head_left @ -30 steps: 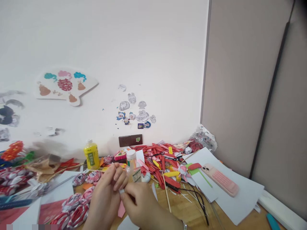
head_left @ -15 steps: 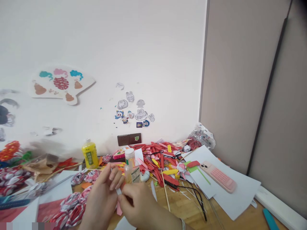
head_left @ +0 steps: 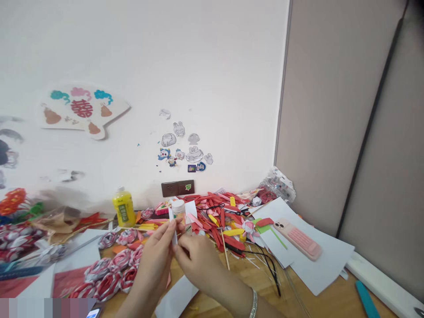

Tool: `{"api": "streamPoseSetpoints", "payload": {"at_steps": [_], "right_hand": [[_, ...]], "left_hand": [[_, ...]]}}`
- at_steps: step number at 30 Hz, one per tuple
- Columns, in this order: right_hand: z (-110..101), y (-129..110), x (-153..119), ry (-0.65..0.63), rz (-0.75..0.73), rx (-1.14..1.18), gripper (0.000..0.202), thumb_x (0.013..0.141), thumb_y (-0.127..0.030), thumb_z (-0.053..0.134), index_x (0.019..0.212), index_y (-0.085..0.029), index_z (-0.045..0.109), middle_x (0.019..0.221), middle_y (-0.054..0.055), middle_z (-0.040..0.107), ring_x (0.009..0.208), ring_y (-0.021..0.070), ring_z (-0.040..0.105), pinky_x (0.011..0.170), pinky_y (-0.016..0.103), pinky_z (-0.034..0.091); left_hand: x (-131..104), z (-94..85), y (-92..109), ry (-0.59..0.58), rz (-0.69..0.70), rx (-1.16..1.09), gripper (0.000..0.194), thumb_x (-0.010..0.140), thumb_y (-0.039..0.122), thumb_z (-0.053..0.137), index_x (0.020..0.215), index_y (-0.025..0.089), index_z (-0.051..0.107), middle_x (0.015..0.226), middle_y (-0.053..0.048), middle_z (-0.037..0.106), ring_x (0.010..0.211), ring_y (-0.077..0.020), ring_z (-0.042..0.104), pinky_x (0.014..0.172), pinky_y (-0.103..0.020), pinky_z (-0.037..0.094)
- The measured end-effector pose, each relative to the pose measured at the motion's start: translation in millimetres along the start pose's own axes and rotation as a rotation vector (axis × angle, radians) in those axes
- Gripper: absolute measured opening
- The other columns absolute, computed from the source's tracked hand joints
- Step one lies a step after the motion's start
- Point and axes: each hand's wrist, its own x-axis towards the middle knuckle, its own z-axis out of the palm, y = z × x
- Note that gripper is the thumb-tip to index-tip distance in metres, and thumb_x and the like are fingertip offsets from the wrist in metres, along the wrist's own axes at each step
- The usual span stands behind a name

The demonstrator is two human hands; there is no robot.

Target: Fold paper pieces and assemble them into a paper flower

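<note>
A narrow white paper strip [head_left: 171,215] stands upright between my two hands. The fingertips of my left hand [head_left: 158,252] pinch it near its middle. My right hand [head_left: 198,256] is closed at the strip's lower part, thumb against the left hand's fingers. Below them a wider piece of white paper [head_left: 177,297] lies on the wooden table [head_left: 238,291]. Just behind the hands is a clear jar with a white lid [head_left: 178,206], its lower part mostly hidden by my fingers.
Red, pink and yellow folded paper pieces [head_left: 218,216] are heaped along the wall. Red-and-white rosettes [head_left: 109,285] lie at the left, near a yellow bottle [head_left: 123,207]. A pink phone [head_left: 298,238] rests on white sheets [head_left: 318,276] at right, beside black cord [head_left: 276,276] and thin sticks [head_left: 225,249].
Both hands have turned, and more of the white strip now sticks up above the fingers. The right forearm and bracelet show more. The view has tilted slightly.
</note>
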Motion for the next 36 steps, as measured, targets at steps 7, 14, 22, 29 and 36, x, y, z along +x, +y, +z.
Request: {"api": "streamPoseSetpoints", "payload": {"at_steps": [7, 14, 22, 29, 36], "right_hand": [[-23, 58, 19, -0.106, 0.352, -0.329, 0.036, 0.090, -0.036, 0.030, 0.079, -0.018, 0.060, 0.074, 0.002, 0.063, 0.067, 0.0109, 0.055, 0.053, 0.020, 0.028], [12, 117, 8, -0.207, 0.533, -0.510, 0.021, 0.068, -0.024, 0.065, 0.086, -0.013, 0.064, 0.088, 0.014, 0.066, 0.080, 0.0243, 0.061, 0.060, 0.026, 0.038], [14, 111, 9, -0.092, 0.529, -0.546, 0.015, 0.075, -0.006, 0.051, 0.078, -0.011, 0.065, 0.076, 0.015, 0.067, 0.071, 0.0230, 0.062, 0.055, 0.027, 0.035], [-29, 69, 20, 0.217, 0.379, -0.339, 0.013, 0.080, -0.021, 0.048, 0.071, -0.017, 0.056, 0.069, 0.003, 0.061, 0.063, 0.0143, 0.054, 0.053, 0.023, 0.031], [-14, 15, 10, 0.328, -0.103, -0.241, 0.012, 0.082, -0.016, 0.048, 0.071, -0.018, 0.053, 0.071, 0.003, 0.057, 0.072, 0.0169, 0.048, 0.062, 0.026, 0.034]], "left_hand": [[15, -16.9, 2, -0.003, 0.081, 0.011, 0.030, 0.068, 0.035, 0.062, 0.052, 0.018, 0.044, 0.044, 0.008, 0.041, 0.040, -0.0049, 0.035, 0.038, -0.014, 0.030], [18, -17.1, 2, -0.077, 0.010, -0.008, 0.024, 0.071, 0.038, 0.060, 0.063, 0.016, 0.051, 0.040, 0.011, 0.036, 0.031, -0.0018, 0.023, 0.032, -0.013, 0.019], [19, -16.9, -3, -0.080, -0.028, -0.035, 0.025, 0.069, 0.039, 0.061, 0.074, 0.015, 0.056, 0.046, 0.009, 0.040, 0.031, -0.0018, 0.027, 0.031, -0.014, 0.022], [17, -13.0, -8, -0.083, 0.038, 0.044, 0.032, 0.072, 0.048, 0.056, 0.078, 0.017, 0.054, 0.048, 0.012, 0.031, 0.034, -0.0015, 0.019, 0.032, -0.013, 0.016], [13, -7.8, -25, -0.116, 0.084, 0.168, 0.026, 0.072, 0.041, 0.060, 0.070, 0.017, 0.049, 0.047, 0.012, 0.026, 0.039, -0.0030, 0.023, 0.038, -0.015, 0.019]]}}
